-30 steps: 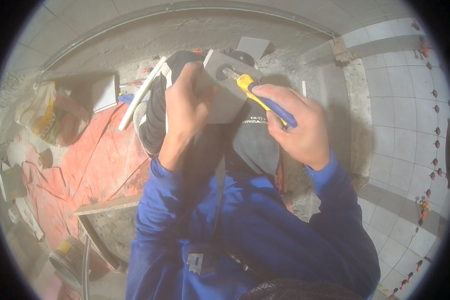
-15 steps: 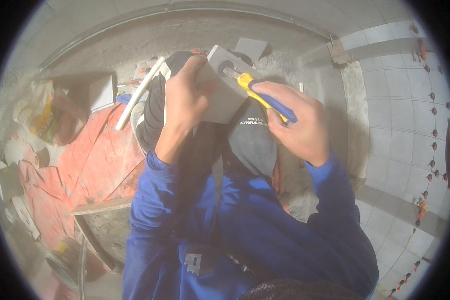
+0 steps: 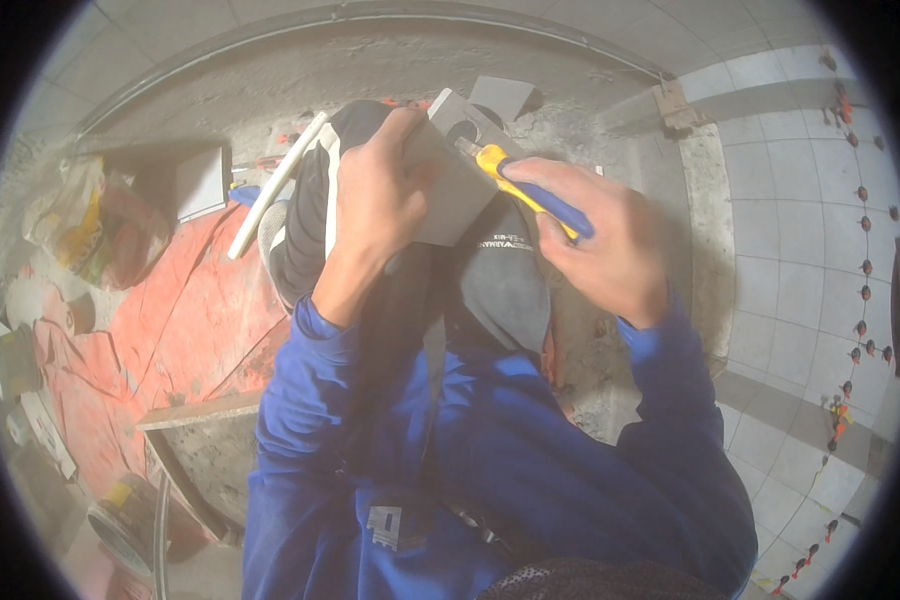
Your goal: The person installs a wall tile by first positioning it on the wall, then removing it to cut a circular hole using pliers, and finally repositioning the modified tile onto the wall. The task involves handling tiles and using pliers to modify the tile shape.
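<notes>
A tiled floor [image 3: 800, 250] with small red spacers fills the right of the frame; a red sheet [image 3: 170, 320] covers the left. At upper centre, the left hand [image 3: 375, 205] is clenched around a grey tile piece [image 3: 450, 185], which rests over a dark knee pad [image 3: 500, 280]. Just right, the right hand [image 3: 600, 240] grips a yellow-and-blue tool [image 3: 525, 190], its tip touching the tile piece's upper edge. A white strip [image 3: 275, 185] lies beside the left hand.

Rough grey screed floor [image 3: 590, 90] ahead, pale tiled floor [image 3: 800, 230] with red spacers [image 3: 863, 266] to the right, crumpled orange sheeting [image 3: 185, 320] left.
</notes>
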`<action>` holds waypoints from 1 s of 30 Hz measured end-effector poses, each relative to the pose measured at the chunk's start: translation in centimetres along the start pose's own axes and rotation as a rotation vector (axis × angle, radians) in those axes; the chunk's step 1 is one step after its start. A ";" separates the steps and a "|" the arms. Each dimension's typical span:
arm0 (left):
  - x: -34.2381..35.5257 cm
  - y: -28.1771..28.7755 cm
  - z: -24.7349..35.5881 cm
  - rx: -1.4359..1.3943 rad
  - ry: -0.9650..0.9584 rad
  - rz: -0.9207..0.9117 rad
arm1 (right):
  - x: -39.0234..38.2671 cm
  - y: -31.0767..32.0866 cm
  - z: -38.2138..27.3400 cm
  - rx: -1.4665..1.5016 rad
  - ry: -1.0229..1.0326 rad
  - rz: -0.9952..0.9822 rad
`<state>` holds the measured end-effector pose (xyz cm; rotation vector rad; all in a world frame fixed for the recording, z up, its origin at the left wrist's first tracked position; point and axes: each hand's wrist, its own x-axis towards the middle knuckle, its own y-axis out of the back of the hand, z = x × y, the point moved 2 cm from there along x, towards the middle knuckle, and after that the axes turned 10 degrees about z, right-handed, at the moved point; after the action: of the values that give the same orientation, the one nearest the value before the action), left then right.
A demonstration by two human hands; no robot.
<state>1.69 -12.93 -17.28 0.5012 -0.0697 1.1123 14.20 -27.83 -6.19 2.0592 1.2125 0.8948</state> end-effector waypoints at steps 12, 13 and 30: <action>0.1 -0.1 0.8 -0.031 -0.025 0.010 | 0.0 -0.2 0.7 0.037 0.051 0.004; 0.1 0.0 0.8 -0.026 -0.006 -0.001 | -0.1 -0.2 0.7 0.038 0.049 0.010; 0.4 -0.3 0.6 -0.024 -0.040 0.001 | -0.3 -0.3 1.3 0.057 0.063 0.039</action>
<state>2.26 -12.95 -16.69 0.5013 -0.1179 1.1014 14.98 -28.20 -7.26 2.1209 1.2474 0.9603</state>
